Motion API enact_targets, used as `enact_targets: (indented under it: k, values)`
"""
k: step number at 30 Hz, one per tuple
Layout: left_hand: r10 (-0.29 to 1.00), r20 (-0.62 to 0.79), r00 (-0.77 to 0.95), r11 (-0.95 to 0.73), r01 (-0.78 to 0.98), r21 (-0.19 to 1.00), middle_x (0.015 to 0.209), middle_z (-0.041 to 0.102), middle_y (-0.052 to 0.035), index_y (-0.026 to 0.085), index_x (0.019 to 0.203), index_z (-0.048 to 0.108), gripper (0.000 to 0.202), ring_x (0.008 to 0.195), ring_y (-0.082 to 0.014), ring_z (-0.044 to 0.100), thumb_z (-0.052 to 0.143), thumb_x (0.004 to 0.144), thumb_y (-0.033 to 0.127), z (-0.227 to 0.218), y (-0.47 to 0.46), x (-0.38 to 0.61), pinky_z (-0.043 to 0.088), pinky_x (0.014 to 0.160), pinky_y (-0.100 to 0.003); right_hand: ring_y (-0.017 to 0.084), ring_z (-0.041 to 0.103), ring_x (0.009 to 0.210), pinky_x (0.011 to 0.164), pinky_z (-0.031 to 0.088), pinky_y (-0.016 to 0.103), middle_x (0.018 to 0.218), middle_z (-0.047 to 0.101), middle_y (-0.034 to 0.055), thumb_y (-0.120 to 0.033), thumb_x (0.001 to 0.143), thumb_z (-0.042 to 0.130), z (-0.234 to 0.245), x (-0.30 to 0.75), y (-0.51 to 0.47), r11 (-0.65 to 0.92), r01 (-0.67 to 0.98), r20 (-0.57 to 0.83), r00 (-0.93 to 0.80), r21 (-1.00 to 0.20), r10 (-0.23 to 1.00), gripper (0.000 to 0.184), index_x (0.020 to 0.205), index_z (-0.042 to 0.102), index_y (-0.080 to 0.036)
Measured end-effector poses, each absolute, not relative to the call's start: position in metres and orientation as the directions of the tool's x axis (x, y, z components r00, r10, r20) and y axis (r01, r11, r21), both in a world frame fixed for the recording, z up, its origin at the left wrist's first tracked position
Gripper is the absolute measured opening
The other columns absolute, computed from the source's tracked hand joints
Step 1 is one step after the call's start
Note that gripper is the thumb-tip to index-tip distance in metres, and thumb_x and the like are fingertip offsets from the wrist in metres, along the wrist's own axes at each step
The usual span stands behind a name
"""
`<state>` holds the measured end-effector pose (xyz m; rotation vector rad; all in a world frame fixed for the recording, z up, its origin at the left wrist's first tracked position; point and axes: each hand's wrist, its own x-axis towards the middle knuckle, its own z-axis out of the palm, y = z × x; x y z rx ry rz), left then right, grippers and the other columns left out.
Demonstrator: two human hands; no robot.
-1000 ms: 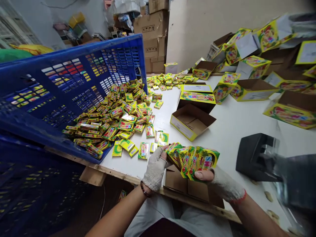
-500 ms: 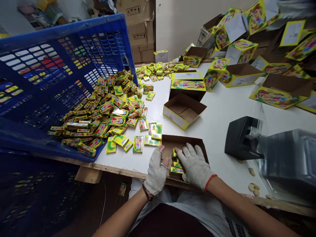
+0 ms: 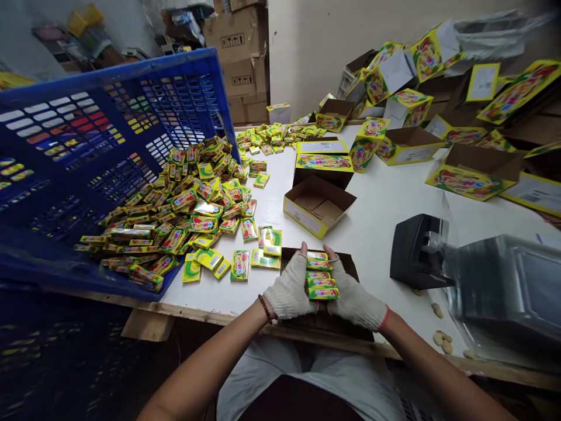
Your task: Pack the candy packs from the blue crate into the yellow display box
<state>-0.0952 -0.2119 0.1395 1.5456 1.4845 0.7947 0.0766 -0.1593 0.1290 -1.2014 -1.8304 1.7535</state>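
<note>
Between my two gloved hands is a row of several small yellow-green candy boxes (image 3: pixel 322 283), their printed narrow sides facing up. My left hand (image 3: pixel 294 287) presses on the row's left side, and my right hand (image 3: pixel 354 297) closes on its right side. Both wear white gloves with bare fingertips. Beneath the row lies an open brown-lined cardboard tray (image 3: pixel 350 266) at the table's front edge, partly covered by my hands. Loose small boxes (image 3: pixel 239 265) lie on the table left of the tray. Most of my fingers are hidden under or behind the row.
A tipped blue crate (image 3: pixel 219 105) spills a heap of small boxes (image 3: pixel 193 204) at the left. Beyond the tray stands an open display carton (image 3: pixel 313 216). A black tape dispenser (image 3: pixel 416 251) sits at the right, and more cartons (image 3: pixel 471 175) are piled behind it.
The small boxes lay inside the tray under my right hand; now both hands hold them in a squeezed row above it. The whole view has shifted slightly.
</note>
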Motion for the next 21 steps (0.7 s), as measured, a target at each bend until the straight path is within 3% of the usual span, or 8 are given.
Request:
enact_targets:
  k: [2,4,7,10,13,16,18,21]
  values:
    - [0.977,-0.211,0.042,0.144,0.602,0.785,0.158,0.035,-0.0255,0.015,0.161,0.012,0.128,0.143,-0.0438,0.041,0.086,0.056,0.020,0.136,-0.201,-0.090,0.036,0.119,-0.057,0.037,0.062,0.116,0.111,0.039,0.058,0.133,0.063,0.0149,-0.024,0.052,0.079,0.123,0.070,-0.156,-0.068,0.426,-0.314,-0.543,-0.902,0.779,0.114,0.155,0.029,-0.024]
    - [0.972,-0.234,0.029,0.167,0.616,0.770,0.155,0.040,-0.0248,0.016,0.160,0.016,0.125,0.141,-0.0441,0.043,0.084,0.056,0.018,0.134,-0.197,-0.089,0.036,0.118,-0.059,0.035,0.063,0.114,0.111,0.039,0.057,0.136,0.060,0.0164,-0.022,0.053,0.076,0.125,0.065,-0.155,-0.034,0.444,-0.289,-0.522,-0.896,0.802,0.110,0.153,0.031,-0.024]
    - [0.989,-0.097,0.112,0.039,0.439,0.898,0.154,0.039,-0.0207,0.019,0.161,0.013,0.133,0.139,-0.0387,0.046,0.090,0.053,0.025,0.140,-0.198,-0.098,0.038,0.118,-0.052,0.033,0.062,0.116,0.109,0.043,0.052,0.137,0.059,0.0157,-0.028,0.054,0.080,0.140,0.067,-0.160,-0.028,0.282,-0.190,-0.568,-0.959,0.801,0.108,0.152,0.032,-0.024]
    - [0.987,-0.046,0.156,-0.003,0.301,0.954,0.138,0.053,-0.0157,0.019,0.161,0.012,0.135,0.123,-0.0317,0.059,0.092,0.053,0.036,0.153,-0.199,-0.112,0.046,0.111,-0.047,0.035,0.060,0.122,0.108,0.044,0.054,0.137,0.059,0.0172,-0.041,0.056,0.086,0.154,0.082,-0.164,-0.115,0.166,-0.196,-0.645,-0.979,0.738,0.113,0.153,0.031,-0.022]
    - [0.955,-0.165,0.245,0.049,0.418,0.907,0.128,0.059,-0.0132,0.018,0.160,0.019,0.134,0.113,-0.0314,0.063,0.093,0.050,0.040,0.169,-0.194,-0.124,0.050,0.105,-0.047,0.037,0.049,0.136,0.114,0.036,0.057,0.150,0.046,0.0196,-0.046,0.052,0.090,0.162,0.102,-0.164,-0.153,0.194,-0.244,-0.655,-0.969,0.715,0.130,0.159,0.018,-0.023]
    - [0.916,-0.239,0.323,0.028,0.540,0.841,0.138,0.057,-0.0170,0.017,0.160,0.022,0.135,0.122,-0.0365,0.060,0.093,0.047,0.039,0.179,-0.188,-0.128,0.047,0.107,-0.049,0.034,0.040,0.144,0.118,0.030,0.055,0.160,0.034,0.0169,-0.044,0.054,0.091,0.166,0.111,-0.163,-0.147,0.181,-0.230,-0.644,-0.972,0.729,0.139,0.161,0.004,-0.027]
    - [0.898,-0.260,0.355,0.011,0.574,0.819,0.144,0.055,-0.0192,0.016,0.160,0.021,0.136,0.127,-0.0386,0.058,0.092,0.047,0.039,0.180,-0.188,-0.128,0.047,0.108,-0.049,0.034,0.051,0.135,0.114,0.037,0.053,0.153,0.045,0.0157,-0.042,0.056,0.090,0.166,0.106,-0.163,-0.177,0.241,-0.296,-0.678,-0.954,0.672,0.131,0.161,0.014,-0.026]
    - [0.911,-0.203,0.360,-0.023,0.534,0.845,0.149,0.052,-0.0181,0.017,0.156,0.033,0.118,0.134,-0.0371,0.053,0.089,0.056,0.043,0.175,-0.198,-0.135,0.043,0.113,-0.048,0.033,0.065,0.115,0.103,0.049,0.048,0.133,0.064,0.0137,-0.042,0.056,0.088,0.157,0.091,-0.166,-0.272,0.384,-0.471,-0.707,-0.882,0.527,0.104,0.148,0.045,-0.019]
